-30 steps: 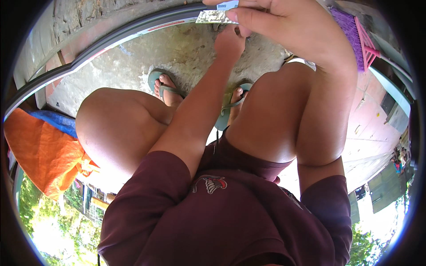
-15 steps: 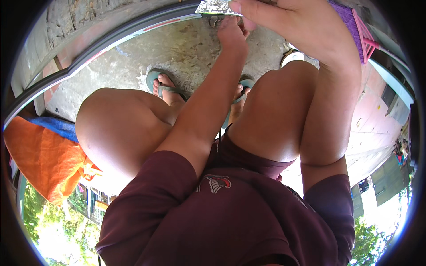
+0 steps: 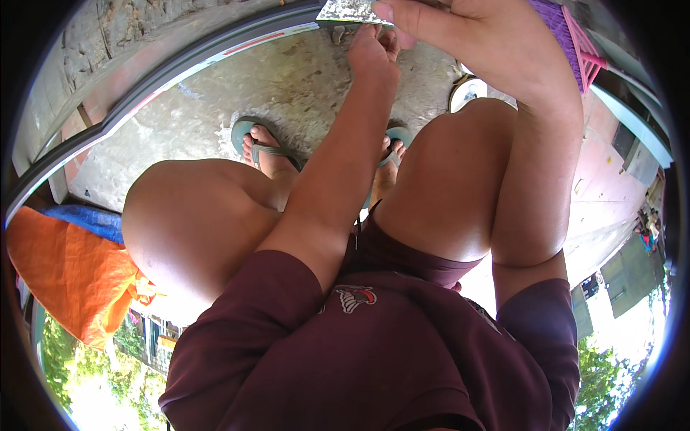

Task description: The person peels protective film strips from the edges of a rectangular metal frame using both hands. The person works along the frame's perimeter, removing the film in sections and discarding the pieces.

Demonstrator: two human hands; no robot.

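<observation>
Near the top edge, my right hand (image 3: 460, 32) is closed, its thumb pressing on a flat piece with a speckled silvery-white surface (image 3: 351, 11). The far part of this piece is cut off by the picture's edge. Just below it is my left hand (image 3: 374, 54), with its fingers curled up against the piece's near edge. Whatever those fingers pinch is hidden. Behind the left hand lies the grey, stained concrete floor (image 3: 302, 79).
A long dark strip with a pale edge (image 3: 122, 108) curves across the upper left. Orange cloth (image 3: 68, 269) and a blue sheet (image 3: 90, 221) lie beside my left knee. A purple woven thing with a pink frame (image 3: 564, 36) stands at the upper right, a white-soled slipper (image 3: 468, 93) nearer.
The view has shifted slightly, so slightly more of the speckled piece shows. My left hand has moved a little leftward under it; the right hand keeps its hold.
</observation>
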